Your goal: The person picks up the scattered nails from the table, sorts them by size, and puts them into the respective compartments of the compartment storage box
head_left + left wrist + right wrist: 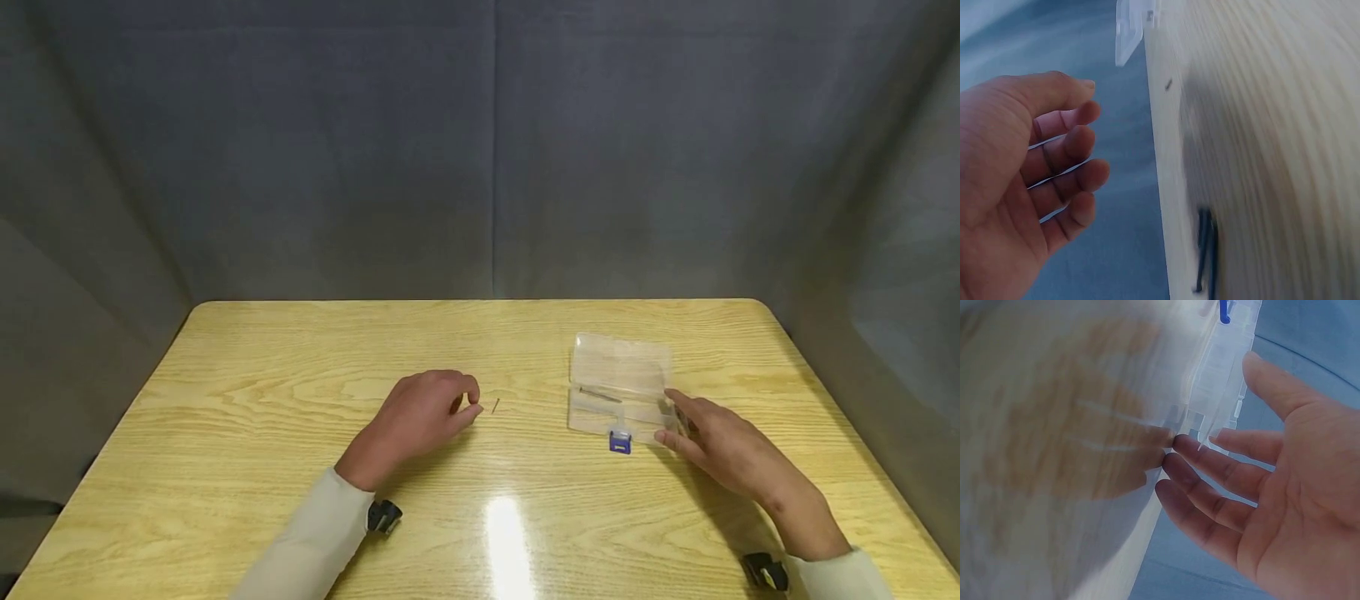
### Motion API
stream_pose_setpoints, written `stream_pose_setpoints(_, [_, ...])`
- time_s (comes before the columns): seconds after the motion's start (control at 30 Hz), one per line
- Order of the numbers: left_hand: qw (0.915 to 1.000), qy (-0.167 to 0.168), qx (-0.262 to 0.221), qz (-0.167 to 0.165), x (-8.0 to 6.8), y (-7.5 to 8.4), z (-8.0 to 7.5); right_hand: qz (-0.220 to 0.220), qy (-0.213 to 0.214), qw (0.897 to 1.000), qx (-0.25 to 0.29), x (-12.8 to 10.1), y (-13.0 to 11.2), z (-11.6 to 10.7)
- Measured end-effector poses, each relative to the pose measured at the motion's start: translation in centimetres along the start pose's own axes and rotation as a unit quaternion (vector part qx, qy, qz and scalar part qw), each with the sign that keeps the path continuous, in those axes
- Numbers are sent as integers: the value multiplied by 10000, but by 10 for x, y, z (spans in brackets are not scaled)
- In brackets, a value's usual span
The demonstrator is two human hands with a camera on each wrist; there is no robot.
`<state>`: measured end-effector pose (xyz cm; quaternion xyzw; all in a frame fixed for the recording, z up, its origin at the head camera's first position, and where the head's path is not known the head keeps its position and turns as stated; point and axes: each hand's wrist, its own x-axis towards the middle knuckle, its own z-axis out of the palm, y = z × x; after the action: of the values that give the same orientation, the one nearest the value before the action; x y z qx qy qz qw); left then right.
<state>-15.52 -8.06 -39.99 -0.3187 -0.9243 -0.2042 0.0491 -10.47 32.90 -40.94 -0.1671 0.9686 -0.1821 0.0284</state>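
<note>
A clear plastic box (618,385) with a blue latch (620,442) lies on the right half of the wooden table (300,350); a thin dark pin (600,395) shows inside it. My right hand (672,419) lies flat beside the box, its straight fingertips (1179,442) touching the near right corner of the box (1222,381). A tiny loose pin (496,406) lies on the table just right of my left hand (467,403). In the left wrist view my left hand (1088,128) has loosely curled fingers and holds nothing, with the loose pin (1168,83) ahead of it.
Grey cloth walls (495,150) enclose the table on three sides. A glare spot (506,525) shines on the wood near the front edge. Wrist cameras are strapped on both sleeves.
</note>
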Motion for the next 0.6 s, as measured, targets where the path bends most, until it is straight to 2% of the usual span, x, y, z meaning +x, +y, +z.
stream_pose_setpoints(0.4, [9994, -76, 204, -277, -26, -29, -19, 60, -63, 10000, 18, 1, 1, 1])
stream_pose_setpoints(0.6, [9990, -182, 147, -379, -37, -43, -29, 21, -76, 10000, 35, 1, 1, 0])
